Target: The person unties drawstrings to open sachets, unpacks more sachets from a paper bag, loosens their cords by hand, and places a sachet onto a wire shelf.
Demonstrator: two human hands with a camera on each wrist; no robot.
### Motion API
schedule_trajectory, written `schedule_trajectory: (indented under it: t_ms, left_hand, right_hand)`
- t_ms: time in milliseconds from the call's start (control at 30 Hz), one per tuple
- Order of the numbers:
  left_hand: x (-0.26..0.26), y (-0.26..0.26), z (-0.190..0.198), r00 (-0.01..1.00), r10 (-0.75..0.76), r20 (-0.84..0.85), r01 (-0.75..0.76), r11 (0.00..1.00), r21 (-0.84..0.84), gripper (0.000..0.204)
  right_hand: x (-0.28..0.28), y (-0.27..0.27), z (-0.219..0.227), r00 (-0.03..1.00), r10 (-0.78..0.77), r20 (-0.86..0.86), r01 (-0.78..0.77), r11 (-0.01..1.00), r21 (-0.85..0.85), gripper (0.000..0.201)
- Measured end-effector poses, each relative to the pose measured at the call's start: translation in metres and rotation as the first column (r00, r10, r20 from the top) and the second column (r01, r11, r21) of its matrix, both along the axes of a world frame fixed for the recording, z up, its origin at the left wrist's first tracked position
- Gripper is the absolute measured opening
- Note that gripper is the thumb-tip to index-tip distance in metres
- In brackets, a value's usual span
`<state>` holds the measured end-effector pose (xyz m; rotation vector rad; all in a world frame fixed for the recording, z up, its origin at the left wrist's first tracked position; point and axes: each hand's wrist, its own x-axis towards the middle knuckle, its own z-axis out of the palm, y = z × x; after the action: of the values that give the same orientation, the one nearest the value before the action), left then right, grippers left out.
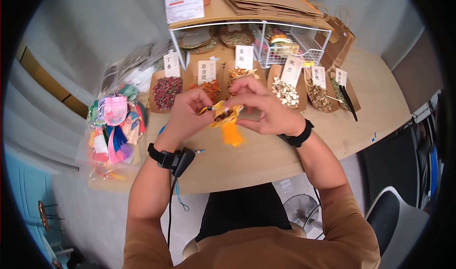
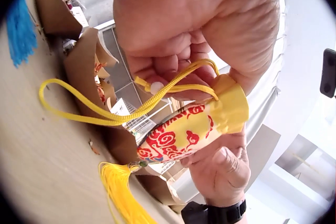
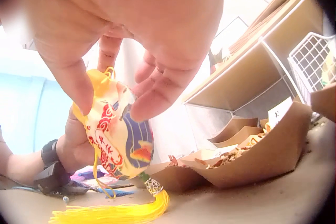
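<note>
A yellow drawstring pouch (image 2: 191, 132) with red cloud patterns hangs between the hands, above the table. My left hand (image 1: 187, 114) pinches it by its gathered yellow mouth, and the yellow cord (image 2: 105, 119) loops out loosely. On its other face, in the right wrist view, the pouch (image 3: 118, 129) shows a blue panel and an orange fish. A yellow tassel (image 1: 232, 133) dangles from its bottom. My right hand (image 1: 270, 110) is right at the pouch, thumb and fingers spread apart on either side of its mouth; in the head view its fingertips are blurred.
Kraft paper trays of dried flowers and herbs (image 1: 167, 92) line the table (image 1: 285, 160), with labelled cards. Behind stand a wood-topped shelf (image 1: 213, 17) and a white wire basket (image 1: 280, 50). Colourful pouches and tassels (image 1: 115, 110) lie on the left; a black tool (image 1: 350, 100) is at right.
</note>
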<state>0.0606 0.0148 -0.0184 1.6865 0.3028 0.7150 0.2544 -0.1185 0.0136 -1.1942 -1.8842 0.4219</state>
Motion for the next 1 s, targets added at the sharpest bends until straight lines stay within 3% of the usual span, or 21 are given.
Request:
schedule_trajectory:
  t_ms: [33, 67, 133, 267, 333, 433, 600, 800, 1000]
  left_hand:
    - [0.0002, -0.0005, 0.0005, 1.0, 0.017, -0.022, -0.016, 1.0, 0.016, 0.015]
    - [0.0007, -0.0006, 0.0016, 1.0, -0.018, -0.016, 0.018, 1.0, 0.02, 0.015]
    - [0.0002, -0.0021, 0.0018, 0.993, 0.086, -0.085, -0.075, 0.989, 0.126, 0.014]
    - [0.004, -0.0038, 0.0004, 0.998, 0.065, 0.006, -0.065, 0.993, 0.101, 0.016]
    - [0.0025, -0.0038, -0.0002, 0.994, 0.107, -0.008, -0.107, 0.993, 0.052, 0.018]
    - [0.0027, -0.0064, 0.0017, 0.981, 0.193, 0.004, -0.192, 0.975, 0.112, 0.018]
    - [0.0039, -0.0079, -0.0003, 0.974, 0.216, 0.074, -0.226, 0.956, 0.185, 0.018]
    - [0.0024, -0.0076, -0.001, 0.978, 0.085, 0.189, -0.133, 0.958, 0.255, 0.019]
    - [0.0008, -0.0071, -0.0013, 0.981, 0.083, 0.177, -0.125, 0.962, 0.242, 0.019]
  right_hand:
    - [0.0007, 0.0051, -0.0077, 0.998, 0.055, 0.039, -0.059, 0.99, 0.129, 0.041]
    - [0.0003, 0.0068, -0.01, 0.999, 0.02, 0.046, -0.026, 0.991, 0.133, 0.041]
    - [-0.0005, 0.0045, -0.0118, 0.995, 0.024, 0.097, -0.04, 0.986, 0.164, 0.036]
    - [0.0002, -0.0004, -0.0074, 0.994, 0.007, 0.112, -0.023, 0.989, 0.144, 0.027]
    - [0.0003, 0.0011, -0.0112, 0.989, 0.023, 0.145, -0.049, 0.983, 0.175, 0.015]
    - [-0.002, 0.0009, -0.0123, 0.987, 0.077, 0.138, -0.102, 0.978, 0.181, 0.01]
    - [-0.0018, -0.0003, -0.0122, 0.984, 0.159, 0.082, -0.17, 0.973, 0.154, 0.013]
    - [-0.0048, 0.0003, -0.0125, 0.993, 0.107, 0.043, -0.113, 0.981, 0.157, 0.018]
    - [-0.004, 0.0024, -0.015, 0.993, 0.104, 0.048, -0.112, 0.972, 0.207, 0.025]
